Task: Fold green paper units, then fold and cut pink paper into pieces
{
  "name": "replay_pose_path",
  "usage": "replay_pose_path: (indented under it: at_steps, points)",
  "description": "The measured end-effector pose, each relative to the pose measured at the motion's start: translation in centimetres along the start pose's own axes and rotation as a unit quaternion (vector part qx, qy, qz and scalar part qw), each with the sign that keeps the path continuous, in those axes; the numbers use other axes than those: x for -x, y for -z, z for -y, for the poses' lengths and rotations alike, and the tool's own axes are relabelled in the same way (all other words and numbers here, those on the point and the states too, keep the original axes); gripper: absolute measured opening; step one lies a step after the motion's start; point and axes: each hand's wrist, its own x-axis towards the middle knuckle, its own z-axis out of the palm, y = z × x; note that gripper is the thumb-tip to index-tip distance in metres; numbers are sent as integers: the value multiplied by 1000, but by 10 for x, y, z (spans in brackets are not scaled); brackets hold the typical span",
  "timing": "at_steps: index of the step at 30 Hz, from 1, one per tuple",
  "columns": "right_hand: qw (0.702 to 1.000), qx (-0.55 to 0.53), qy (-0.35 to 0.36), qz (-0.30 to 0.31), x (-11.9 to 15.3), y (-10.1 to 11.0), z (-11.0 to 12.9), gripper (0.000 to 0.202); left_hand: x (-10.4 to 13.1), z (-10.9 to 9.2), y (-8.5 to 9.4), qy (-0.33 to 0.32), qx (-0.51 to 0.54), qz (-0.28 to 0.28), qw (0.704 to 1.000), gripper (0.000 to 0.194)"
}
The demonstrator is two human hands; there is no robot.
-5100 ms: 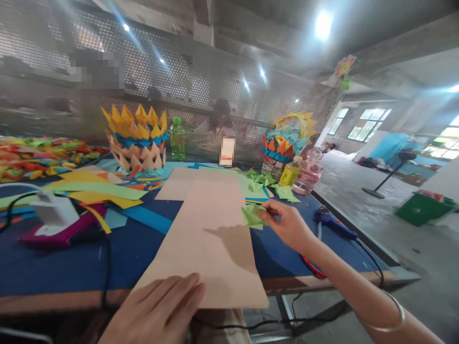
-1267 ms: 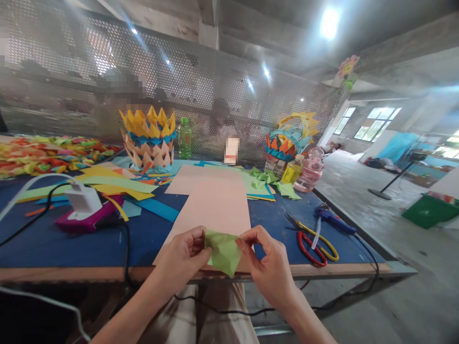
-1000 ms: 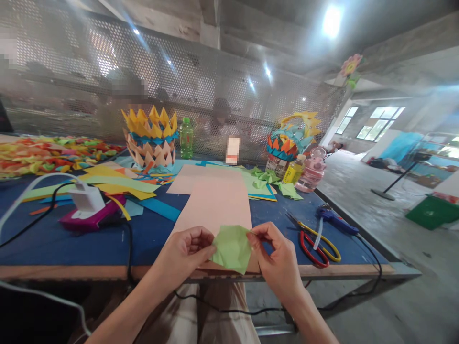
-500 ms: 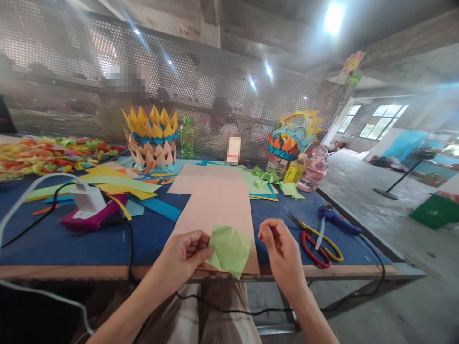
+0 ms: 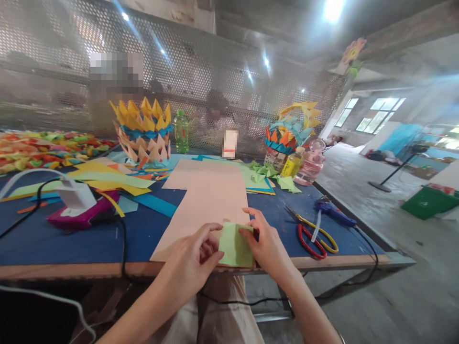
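Green paper (image 5: 234, 246) pinched by right hand (image 5: 265, 241); left hand (image 5: 197, 255) half-open at its edge; yellow bottle (image 5: 292, 165), lettering illegible.

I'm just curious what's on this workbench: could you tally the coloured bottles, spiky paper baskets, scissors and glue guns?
Coloured bottles: 3 (green bottle, yellow bottle, pink bottle)
Spiky paper baskets: 2 (left basket, right basket)
Scissors: 1
Glue gun: 1
Total: 7
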Motion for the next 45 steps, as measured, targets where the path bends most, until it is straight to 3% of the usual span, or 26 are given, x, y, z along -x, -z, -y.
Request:
replay_pose_path:
  at_steps: [4,7,10,16,25,33,45]
  points:
    - [999,34,-11,24,-4,-1,-7,45,5,4,-12,-127,-187,-111,968,36]
    - [999,26,-7,35,-4,0,-7,45,8,7,-22,-252,-236,-65,936,37]
    - [999,18,0,41,-3,2,-8,48,12,11,-35,-320,-252,-20,913,34]
    - [999,-4,3,46,0,5,-16,52,18,17,-52,-341,-297,-67,889,32]
    - [1000,2,-2,29,-2,6,-21,56,17,16,-49,-367,-301,-74,877,31]
    - [997,74,13,5,-7,10,-27,60,14,9,-55,-329,-290,-77,895,30]
    - [995,89,36,11,-5,13,-20,29,15,17,-57,-288,-296,-34,910,37]
